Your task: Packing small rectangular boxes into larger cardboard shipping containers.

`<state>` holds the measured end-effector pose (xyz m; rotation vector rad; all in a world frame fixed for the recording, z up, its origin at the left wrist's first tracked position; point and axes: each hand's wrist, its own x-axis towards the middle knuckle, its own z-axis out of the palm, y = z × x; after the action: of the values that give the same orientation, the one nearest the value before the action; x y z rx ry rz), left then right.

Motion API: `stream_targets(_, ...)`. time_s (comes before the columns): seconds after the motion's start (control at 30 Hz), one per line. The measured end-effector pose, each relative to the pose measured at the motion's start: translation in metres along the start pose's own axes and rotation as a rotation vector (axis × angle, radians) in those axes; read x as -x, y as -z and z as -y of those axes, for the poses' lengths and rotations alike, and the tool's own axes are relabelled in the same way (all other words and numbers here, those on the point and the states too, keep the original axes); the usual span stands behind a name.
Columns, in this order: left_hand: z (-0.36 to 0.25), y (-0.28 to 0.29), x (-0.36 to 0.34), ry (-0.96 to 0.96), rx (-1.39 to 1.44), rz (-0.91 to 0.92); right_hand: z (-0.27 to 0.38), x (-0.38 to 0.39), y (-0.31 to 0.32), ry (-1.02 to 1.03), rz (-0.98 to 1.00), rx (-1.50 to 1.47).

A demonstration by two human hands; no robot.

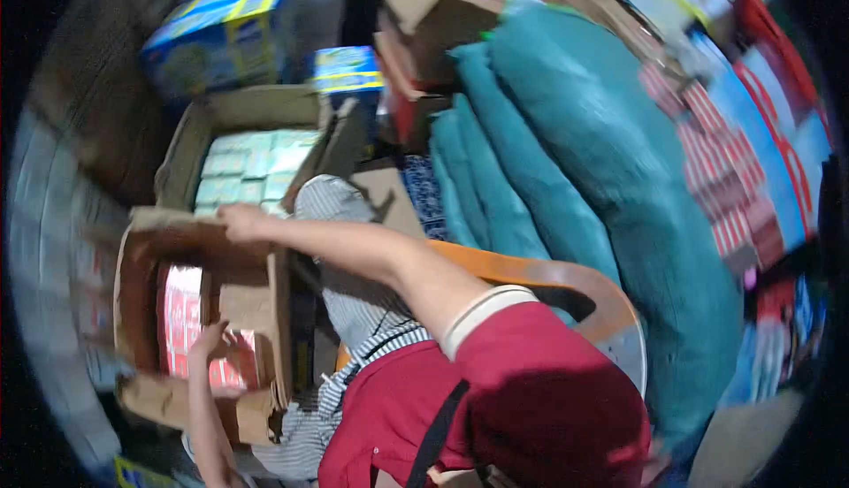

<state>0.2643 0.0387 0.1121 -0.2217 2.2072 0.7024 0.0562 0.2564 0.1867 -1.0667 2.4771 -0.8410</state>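
Note:
My left hand reaches into an open brown cardboard box at the lower left. Its curled fingers are on a red-and-white pack, blurred by motion. More small red packs stand in a row along the box's left side, with bare cardboard floor behind the hand. My right arm stretches across to the left, and my right hand is closed on the box's far rim. Just beyond it, a second open cardboard box holds rows of pale green packs.
Large teal sacks lie to the right, beside an orange-edged chair. Blue-and-yellow cartons stand at the far left. An opened carton sits at the back; red-and-white striped packs are piled at the far right.

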Motion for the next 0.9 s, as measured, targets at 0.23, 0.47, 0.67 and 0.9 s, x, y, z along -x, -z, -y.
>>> stream_targets(0.23,-0.183,0.053,0.105,-0.532,-0.252,-0.302,0.013,0.028,0.057,0.209,-0.102,-0.130)
stream_targets(0.47,-0.248,0.093,0.121,-0.679,0.014,-0.212,0.038,0.112,0.301,0.361,-0.247,0.309)
stream_targets(0.67,-0.330,0.104,0.116,-0.951,0.363,-0.389,0.037,0.260,0.507,0.067,-0.700,0.428)
stream_targets(0.9,-0.509,0.028,0.166,-1.410,0.450,-0.113,0.097,0.404,0.541,-0.597,-0.542,0.958)
